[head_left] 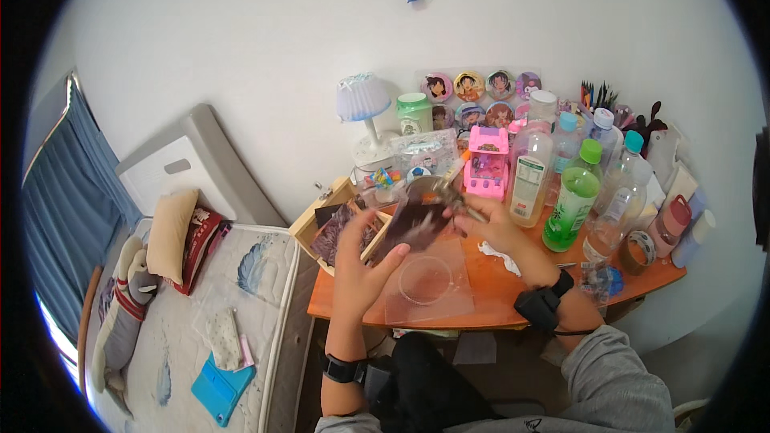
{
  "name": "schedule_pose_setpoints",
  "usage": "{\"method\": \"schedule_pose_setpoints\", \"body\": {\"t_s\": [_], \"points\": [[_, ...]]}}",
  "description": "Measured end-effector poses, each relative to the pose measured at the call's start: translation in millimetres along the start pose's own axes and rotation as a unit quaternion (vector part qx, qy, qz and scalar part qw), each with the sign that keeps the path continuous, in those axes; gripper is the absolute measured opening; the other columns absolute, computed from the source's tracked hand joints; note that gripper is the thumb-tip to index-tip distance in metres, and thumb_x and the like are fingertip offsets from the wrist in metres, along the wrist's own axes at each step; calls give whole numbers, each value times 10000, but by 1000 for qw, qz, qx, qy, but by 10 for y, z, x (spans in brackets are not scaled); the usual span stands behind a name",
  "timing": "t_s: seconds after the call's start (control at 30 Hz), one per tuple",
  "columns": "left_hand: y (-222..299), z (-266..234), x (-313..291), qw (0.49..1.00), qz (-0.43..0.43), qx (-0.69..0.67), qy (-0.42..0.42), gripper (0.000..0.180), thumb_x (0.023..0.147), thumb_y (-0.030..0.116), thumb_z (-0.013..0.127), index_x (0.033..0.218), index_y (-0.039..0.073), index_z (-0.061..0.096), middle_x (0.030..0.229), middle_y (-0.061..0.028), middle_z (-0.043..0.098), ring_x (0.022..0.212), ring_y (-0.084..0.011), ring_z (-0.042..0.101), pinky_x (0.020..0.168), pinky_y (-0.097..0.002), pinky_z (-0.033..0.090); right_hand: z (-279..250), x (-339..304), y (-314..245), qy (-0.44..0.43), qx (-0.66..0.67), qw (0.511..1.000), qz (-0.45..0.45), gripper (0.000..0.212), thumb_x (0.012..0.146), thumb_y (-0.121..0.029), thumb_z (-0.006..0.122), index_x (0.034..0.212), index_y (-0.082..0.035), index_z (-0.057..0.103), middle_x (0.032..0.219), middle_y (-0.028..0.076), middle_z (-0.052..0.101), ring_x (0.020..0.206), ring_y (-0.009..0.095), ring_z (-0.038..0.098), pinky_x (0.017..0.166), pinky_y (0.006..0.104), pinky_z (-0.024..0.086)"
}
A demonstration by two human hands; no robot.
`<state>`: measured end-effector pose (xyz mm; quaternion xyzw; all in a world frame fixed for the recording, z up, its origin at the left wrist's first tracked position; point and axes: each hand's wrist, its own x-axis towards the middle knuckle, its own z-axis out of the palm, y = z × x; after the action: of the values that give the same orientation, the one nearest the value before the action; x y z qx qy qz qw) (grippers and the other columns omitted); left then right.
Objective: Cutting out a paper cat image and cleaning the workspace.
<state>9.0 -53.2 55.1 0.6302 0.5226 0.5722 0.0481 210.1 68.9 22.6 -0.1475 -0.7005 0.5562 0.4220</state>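
Observation:
My left hand [361, 273] is raised over the table's left part, thumb and fingers apart, holding nothing. Beside its fingers is a light wooden box [303, 232] with a small metal clasp and dark, streaky purplish contents [337, 240]. My right hand [499, 231] is closed on a dark flat piece [413, 224], tilted above the table between both hands. A shiny metal part [447, 190] shows at the right fingers; motion blurs it, so I cannot tell its kind. Below lies a clear square sheet [433, 293] with a round outline.
Several bottles, among them a green drink bottle [571, 200], crowd the right side. A pink toy machine [486, 162], a lamp [365, 104] and a green-lidded jar [415, 112] stand behind. A tape roll [638, 252] and crumpled tissue [499, 258] are on the table [505, 305]. A bed [265, 305] is left.

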Motion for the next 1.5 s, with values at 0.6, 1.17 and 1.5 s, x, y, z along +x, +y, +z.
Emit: {"method": "schedule_pose_setpoints", "body": {"t_s": [0.6,1.17,1.5], "points": [[-650,358,-97,898,-208,-369,-118,340,805,-1,563,1135,42,496,895,-3,538,784,-49,510,680,-176,414,4,36,109,13,24,995,94,284,743,-124,688,974,-13,565,895,18,588,841,76,542,725,222,436],[-687,426,-104,872,-247,-421,-44,137,817,27,579,945,-14,556,918,-166,636,757,-128,616,647,-220,498,179,9,230,52,109,986,113,394,676,33,691,1022,-11,510,894,35,570,837,97,550,738,238,457],[-715,456,-112,880,-253,-402,-14,97,822,73,594,859,-14,570,802,-129,636,691,-117,607,599,-208,482,234,-12,260,90,44,994,41,297,728,27,649,995,6,520,876,52,586,816,102,570,727,227,468]]}}
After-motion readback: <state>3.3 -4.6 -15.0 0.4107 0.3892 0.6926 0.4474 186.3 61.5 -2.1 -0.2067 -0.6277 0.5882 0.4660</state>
